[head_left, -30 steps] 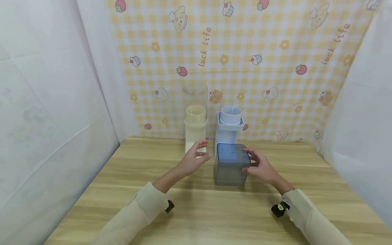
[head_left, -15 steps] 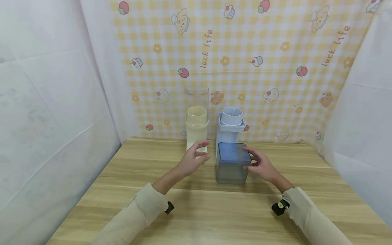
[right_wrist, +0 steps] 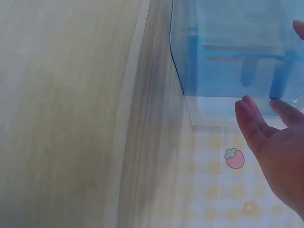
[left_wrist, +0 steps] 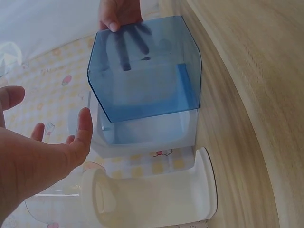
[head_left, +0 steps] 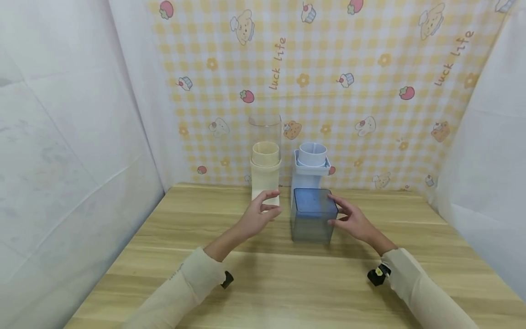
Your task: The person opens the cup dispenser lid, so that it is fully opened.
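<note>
In my right hand (head_left: 351, 221) is a translucent blue-grey square container (head_left: 313, 228), held by its right side. The thumb lies at its near edge. The other fingers run behind its wall and show darkly through it in the left wrist view. Just behind the container stands a pale blue dispenser-like stand (head_left: 306, 182) with a round cup (head_left: 312, 156) on top. My left hand (head_left: 255, 219) hovers left of the container, thumb and fingers apart, touching nothing. Behind it is a cream stand (head_left: 265, 180) with a clear cylinder (head_left: 266, 125) around its upper collar.
Both stands are at the back of the wood-grain table (head_left: 263, 288), before a yellow checked cloth (head_left: 361, 55). White sheets hang at the left (head_left: 61, 137) and right. A small black device (head_left: 377, 275) is strapped at each wrist.
The right hand has moved the square container slightly away from me, closer to the pale blue stand. The left hand stays about where it was.
</note>
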Demonstrator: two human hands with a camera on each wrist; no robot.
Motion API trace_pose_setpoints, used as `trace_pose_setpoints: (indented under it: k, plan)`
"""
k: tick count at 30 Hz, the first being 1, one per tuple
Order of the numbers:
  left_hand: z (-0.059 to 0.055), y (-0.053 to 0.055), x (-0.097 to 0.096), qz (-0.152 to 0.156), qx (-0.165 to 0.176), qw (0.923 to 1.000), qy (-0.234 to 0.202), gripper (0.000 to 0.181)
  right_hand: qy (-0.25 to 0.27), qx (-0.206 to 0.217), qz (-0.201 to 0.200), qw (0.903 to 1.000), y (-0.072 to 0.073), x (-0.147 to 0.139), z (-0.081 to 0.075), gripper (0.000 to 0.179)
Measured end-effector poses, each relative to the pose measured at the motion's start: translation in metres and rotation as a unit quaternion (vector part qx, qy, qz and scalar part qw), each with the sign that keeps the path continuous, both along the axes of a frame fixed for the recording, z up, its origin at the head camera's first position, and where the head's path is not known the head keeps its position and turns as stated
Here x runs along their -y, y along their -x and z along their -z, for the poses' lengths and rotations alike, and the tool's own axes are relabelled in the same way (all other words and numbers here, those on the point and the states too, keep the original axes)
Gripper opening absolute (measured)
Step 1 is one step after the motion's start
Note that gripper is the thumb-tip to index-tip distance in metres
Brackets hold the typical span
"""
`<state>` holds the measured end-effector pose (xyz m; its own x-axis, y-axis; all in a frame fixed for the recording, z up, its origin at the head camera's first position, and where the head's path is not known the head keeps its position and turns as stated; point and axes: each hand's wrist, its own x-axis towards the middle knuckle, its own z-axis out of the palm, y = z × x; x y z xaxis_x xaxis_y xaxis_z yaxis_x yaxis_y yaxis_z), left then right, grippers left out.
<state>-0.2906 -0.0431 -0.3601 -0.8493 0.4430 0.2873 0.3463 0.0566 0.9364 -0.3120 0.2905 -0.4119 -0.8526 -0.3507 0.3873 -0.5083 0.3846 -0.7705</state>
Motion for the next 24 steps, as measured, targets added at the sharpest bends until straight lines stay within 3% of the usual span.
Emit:
trace_pose_setpoints:
  k: [6,15,20,24]
  plan:
    - [-0.002,-0.002,0.003,-0.008,-0.002,1.0,-0.002,0.048,0.004,-0.004,0.017,0.9998,-0.004,-0.002,-0.006,0.083]
    - [0.001,-0.003,0.012,-0.033,-0.002,0.9995,0.001,0.058,0.021,-0.023,0.066,0.9973,-0.01,0.007,-0.022,0.068]
    - [0.002,-0.003,0.015,-0.04,0.012,0.9991,0.007,0.064,0.042,-0.048,0.118,0.9909,-0.007,0.019,-0.034,0.061]
    - [0.004,-0.003,0.017,-0.06,0.017,0.9981,0.004,0.068,0.081,-0.096,0.148,0.981,-0.012,0.038,-0.049,0.049]
